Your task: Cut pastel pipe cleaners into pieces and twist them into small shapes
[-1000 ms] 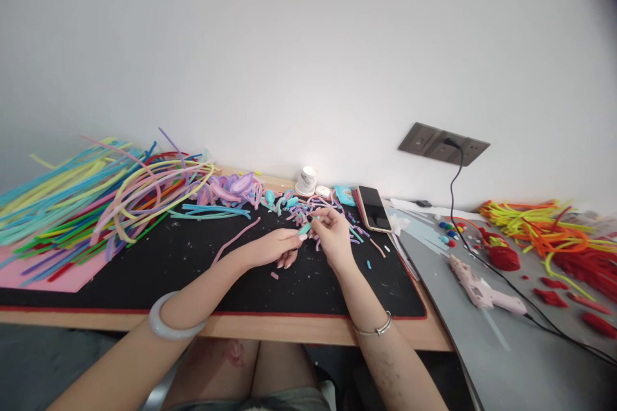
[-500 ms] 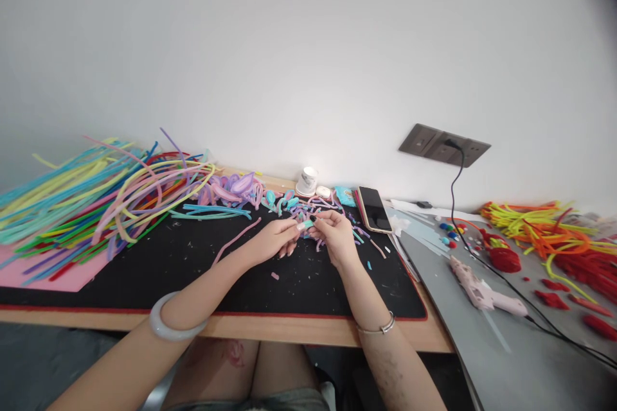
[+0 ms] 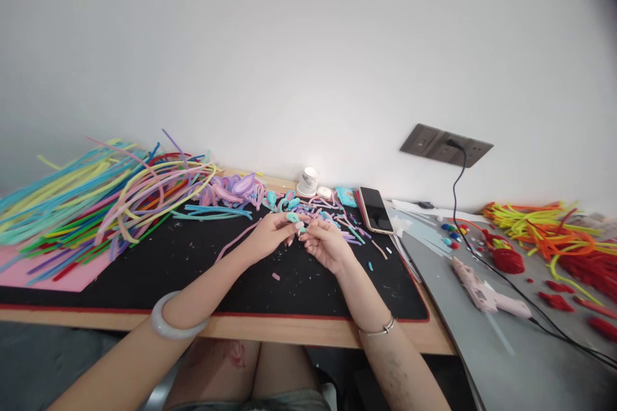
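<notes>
Rolled over since the earlier frame, the right hand point(image 3: 330, 245) now shows curled fingers, and the teal pipe-cleaner piece point(image 3: 292, 217), a short strip between both hands then, shows a rounded bend above the left fingertips. It sits over the middle of the black mat point(image 3: 193, 282), toward its back edge. The left hand point(image 3: 273, 236) pinches it between thumb and fingers, probably to steady the bend; right fingertips meet at its lower end, though whether they grip or merely touch I cannot tell. Cut pipe-cleaner pieces point(image 3: 349, 225) lie just behind and to the right, presumably for easy reach. Along the wooden tabletop's point(image 3: 289, 331) back edge stand a cup point(image 3: 310, 178) and, farther right, a smartphone point(image 3: 376, 209). Long pipe cleaners point(image 3: 96, 199) heap at its left end, likely to free the middle. Beyond its right edge, a glue gun point(image 3: 489, 292) rests on a grey surface point(image 3: 530, 372), its place unchanged.
</notes>
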Demonstrator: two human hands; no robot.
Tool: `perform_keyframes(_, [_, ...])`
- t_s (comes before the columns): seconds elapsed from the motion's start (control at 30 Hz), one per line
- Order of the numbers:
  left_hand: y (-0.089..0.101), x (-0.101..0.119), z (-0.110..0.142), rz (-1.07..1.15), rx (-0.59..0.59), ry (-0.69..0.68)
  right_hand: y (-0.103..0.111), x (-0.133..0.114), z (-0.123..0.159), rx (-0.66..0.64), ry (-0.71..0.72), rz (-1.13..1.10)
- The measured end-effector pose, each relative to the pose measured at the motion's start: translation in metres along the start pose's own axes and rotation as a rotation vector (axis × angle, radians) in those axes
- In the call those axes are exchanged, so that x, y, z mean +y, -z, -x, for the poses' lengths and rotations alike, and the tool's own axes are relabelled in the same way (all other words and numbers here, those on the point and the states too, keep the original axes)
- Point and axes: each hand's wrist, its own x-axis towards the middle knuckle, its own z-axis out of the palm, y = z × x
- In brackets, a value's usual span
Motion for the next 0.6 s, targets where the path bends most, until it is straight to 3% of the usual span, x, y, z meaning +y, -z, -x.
perform_keyframes(0.1, [0.000,0.001,0.001,-0.003,-0.016,0.008,-0.002,0.000,0.001,-0.032,-0.059,0.021])
perform_keyframes(0.2, [0.001,0.000,0.000,-0.027,0.057,-0.033,-0.005,0.002,0.003,-0.050,-0.050,0.133])
perform_keyframes(0.3, [0.005,-0.004,-0.004,-0.062,0.217,-0.099,-0.007,0.003,0.001,0.035,0.101,0.293])
perform_keyframes(0.37, [0.008,-0.008,-0.007,-0.035,0.274,-0.040,-0.009,0.001,0.000,0.144,0.263,0.376])
perform_keyframes(0.47, [0.009,-0.014,-0.008,-0.044,0.190,0.075,-0.017,-0.012,-0.001,0.200,0.476,0.517])
perform_keyframes(0.53, [0.005,-0.014,-0.007,-0.110,0.049,0.063,-0.029,-0.024,0.000,0.143,0.569,0.681])
perform_keyframes(0.6, [-0.001,-0.014,-0.004,-0.121,-0.018,0.044,-0.048,-0.037,0.000,0.014,0.637,0.926])
